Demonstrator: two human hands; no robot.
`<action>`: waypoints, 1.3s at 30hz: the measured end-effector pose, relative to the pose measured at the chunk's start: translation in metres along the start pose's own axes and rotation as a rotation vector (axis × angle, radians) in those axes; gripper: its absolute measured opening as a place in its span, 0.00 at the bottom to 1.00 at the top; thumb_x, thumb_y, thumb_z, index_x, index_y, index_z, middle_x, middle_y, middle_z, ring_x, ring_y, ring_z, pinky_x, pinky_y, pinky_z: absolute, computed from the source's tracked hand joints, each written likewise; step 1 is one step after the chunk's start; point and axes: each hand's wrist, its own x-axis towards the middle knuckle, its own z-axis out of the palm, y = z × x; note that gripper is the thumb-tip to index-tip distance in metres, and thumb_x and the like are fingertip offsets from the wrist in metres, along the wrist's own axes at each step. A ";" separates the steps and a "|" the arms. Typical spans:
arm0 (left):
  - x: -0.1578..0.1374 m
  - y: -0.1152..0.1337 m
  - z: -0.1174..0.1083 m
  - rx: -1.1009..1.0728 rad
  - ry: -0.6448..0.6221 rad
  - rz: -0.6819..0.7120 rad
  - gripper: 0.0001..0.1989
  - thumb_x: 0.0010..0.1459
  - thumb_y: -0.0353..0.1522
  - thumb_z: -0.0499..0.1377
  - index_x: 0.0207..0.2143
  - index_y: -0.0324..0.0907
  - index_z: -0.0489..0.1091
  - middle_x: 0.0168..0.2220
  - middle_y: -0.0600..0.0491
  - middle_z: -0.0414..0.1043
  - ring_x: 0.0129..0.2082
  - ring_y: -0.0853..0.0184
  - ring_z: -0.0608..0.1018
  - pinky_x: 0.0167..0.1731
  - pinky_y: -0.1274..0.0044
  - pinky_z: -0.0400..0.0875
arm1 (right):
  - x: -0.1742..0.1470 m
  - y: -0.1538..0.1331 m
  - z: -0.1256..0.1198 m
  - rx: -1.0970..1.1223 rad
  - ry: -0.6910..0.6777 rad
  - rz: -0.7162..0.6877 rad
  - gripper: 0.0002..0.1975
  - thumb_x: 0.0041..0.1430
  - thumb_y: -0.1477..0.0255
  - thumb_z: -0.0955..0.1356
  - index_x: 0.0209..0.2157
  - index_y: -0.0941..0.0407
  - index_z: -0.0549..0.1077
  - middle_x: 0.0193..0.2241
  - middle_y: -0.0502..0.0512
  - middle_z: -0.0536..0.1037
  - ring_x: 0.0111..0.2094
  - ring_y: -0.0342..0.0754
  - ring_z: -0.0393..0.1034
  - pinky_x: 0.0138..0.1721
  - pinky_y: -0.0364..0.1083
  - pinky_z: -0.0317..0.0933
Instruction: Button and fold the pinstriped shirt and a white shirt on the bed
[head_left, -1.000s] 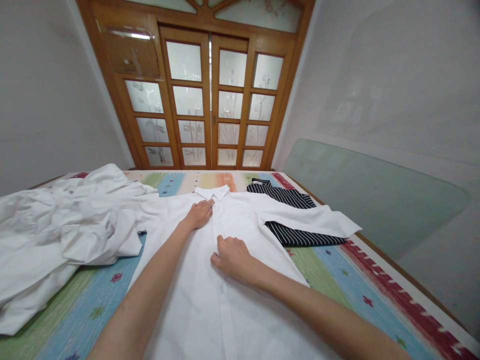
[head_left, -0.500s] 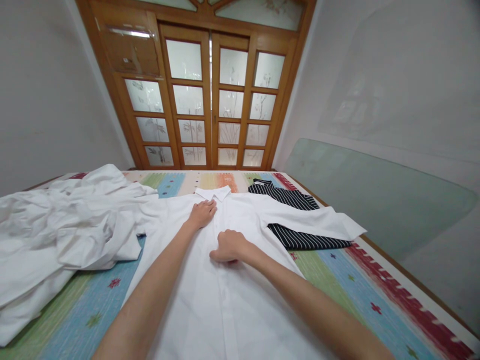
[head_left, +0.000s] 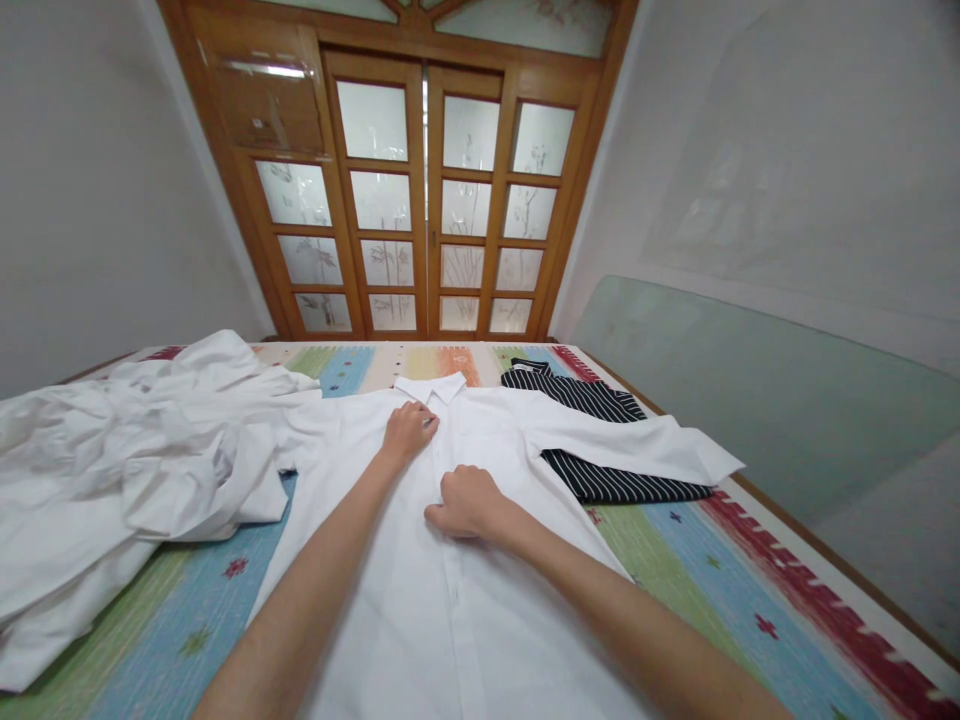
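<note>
Shirt [head_left: 412, 590], collar [head_left: 452, 385] toward cloth's [head_left: 187, 600] far edge; left hand [head_left: 410, 430], right hand [head_left: 469, 500] along placket [head_left: 459, 630], fingers curled, any pinch indiscernible; seemingly being straightened, next needing light, even tension

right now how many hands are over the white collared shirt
2. The left hand is just below the collar of the white shirt; the right hand is lower, over the button placket. Its fingertips are hidden; no other hand shows.
</note>
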 end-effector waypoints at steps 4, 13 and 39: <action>-0.001 0.003 0.000 0.055 -0.003 -0.028 0.16 0.65 0.33 0.50 0.36 0.40 0.78 0.42 0.44 0.78 0.45 0.58 0.76 0.44 0.70 0.68 | 0.001 0.003 -0.001 0.032 -0.011 -0.019 0.24 0.56 0.60 0.63 0.39 0.65 0.80 0.38 0.74 0.80 0.40 0.61 0.76 0.39 0.52 0.67; -0.025 -0.002 0.001 -0.012 -0.127 0.020 0.19 0.66 0.27 0.45 0.55 0.37 0.67 0.59 0.41 0.67 0.60 0.59 0.68 0.58 0.68 0.60 | 0.009 0.023 -0.014 0.524 -0.305 -0.016 0.15 0.50 0.72 0.62 0.13 0.57 0.68 0.13 0.53 0.74 0.13 0.43 0.67 0.24 0.42 0.63; -0.068 0.016 -0.007 -0.257 0.020 0.119 0.11 0.58 0.29 0.57 0.41 0.43 0.75 0.48 0.47 0.76 0.50 0.58 0.75 0.51 0.66 0.68 | 0.044 0.049 -0.010 0.842 -0.005 0.145 0.10 0.54 0.70 0.69 0.22 0.56 0.67 0.12 0.44 0.70 0.11 0.39 0.64 0.12 0.36 0.53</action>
